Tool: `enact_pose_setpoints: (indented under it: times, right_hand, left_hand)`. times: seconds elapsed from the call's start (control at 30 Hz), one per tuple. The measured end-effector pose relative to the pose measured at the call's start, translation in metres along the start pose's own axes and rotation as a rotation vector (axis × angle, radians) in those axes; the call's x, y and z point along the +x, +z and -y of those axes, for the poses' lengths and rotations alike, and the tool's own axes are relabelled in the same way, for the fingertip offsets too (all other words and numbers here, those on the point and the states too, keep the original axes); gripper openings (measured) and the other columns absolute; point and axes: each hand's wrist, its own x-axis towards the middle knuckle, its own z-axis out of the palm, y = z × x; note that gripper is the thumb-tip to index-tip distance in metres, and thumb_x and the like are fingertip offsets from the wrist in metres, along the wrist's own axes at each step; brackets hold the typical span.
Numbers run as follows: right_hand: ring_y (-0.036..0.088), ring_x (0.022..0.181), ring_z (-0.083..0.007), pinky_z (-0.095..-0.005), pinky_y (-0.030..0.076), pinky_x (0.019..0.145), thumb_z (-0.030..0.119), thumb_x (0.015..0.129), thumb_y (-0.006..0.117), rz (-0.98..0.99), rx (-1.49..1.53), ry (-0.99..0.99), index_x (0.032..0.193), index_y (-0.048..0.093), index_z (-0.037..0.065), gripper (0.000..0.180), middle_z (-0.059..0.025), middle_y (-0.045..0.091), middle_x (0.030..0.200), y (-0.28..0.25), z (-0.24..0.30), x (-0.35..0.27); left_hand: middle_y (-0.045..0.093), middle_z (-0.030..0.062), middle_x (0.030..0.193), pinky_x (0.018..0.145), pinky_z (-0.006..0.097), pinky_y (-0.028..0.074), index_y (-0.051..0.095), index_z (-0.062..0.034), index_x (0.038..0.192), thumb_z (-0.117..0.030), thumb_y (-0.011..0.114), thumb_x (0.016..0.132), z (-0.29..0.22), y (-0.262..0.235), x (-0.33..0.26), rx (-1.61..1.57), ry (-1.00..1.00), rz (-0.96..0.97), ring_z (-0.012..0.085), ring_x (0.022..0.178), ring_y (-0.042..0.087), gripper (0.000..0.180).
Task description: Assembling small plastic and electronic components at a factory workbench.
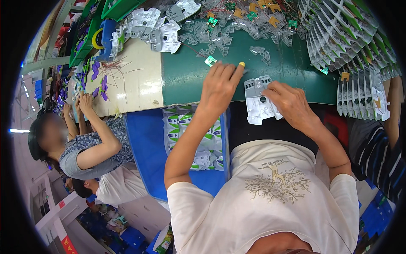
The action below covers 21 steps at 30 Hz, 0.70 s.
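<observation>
My right hand (292,103) grips the right edge of a grey-and-white moulded plastic shell (257,106), held tilted near the table's front edge. The shell has a round hole in the middle and slots along its top. To its left, my left hand (220,86) is over the green mat with fingers curled downward; what they close on is hidden. A small yellow tip (242,64) shows at its fingers, with a blurred greyish bit beside it. Just past the fingertips lies a small green circuit board (210,61) with a thin red wire.
Clear plastic pieces (262,55) and more boards are heaped at the back. Grey shells (165,37) lie back left; stacked white-and-green shells (363,93) stand right. A blue bin (146,148) with packed parts sits below the table edge. A co-worker (91,148) works at the left.
</observation>
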Motion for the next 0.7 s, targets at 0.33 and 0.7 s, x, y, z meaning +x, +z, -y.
enact_pose_setpoints:
  times: [0.33,0.7]
  right_hand:
    - [0.065,0.083,-0.0265,-0.0398,0.053,0.064,-0.006,0.073,0.064,0.011,0.062,-0.021,0.100,0.066,0.003,0.028,-0.0077,0.059,0.095,-0.002,-0.008,0.001]
    - [0.066,0.081,-0.0265,-0.0391,0.053,0.063,-0.002,0.069,0.069,-0.035,0.050,-0.105,0.099,0.065,0.004,0.031,-0.0062,0.063,0.094,0.005,-0.018,0.000]
  left_hand:
    - [0.067,0.0118,0.113,0.083,0.042,0.048,0.065,-0.0023,0.116,0.007,0.065,0.080,-0.016,-0.016,-0.026,-0.265,-0.173,-0.010,0.0307,0.099,0.062,0.036]
    - [0.064,0.0119,0.103,0.084,0.039,0.049,0.068,0.0020,0.105,0.008,0.062,0.072,-0.051,-0.013,-0.020,-0.316,-0.015,-0.091,0.0285,0.098,0.065,0.033]
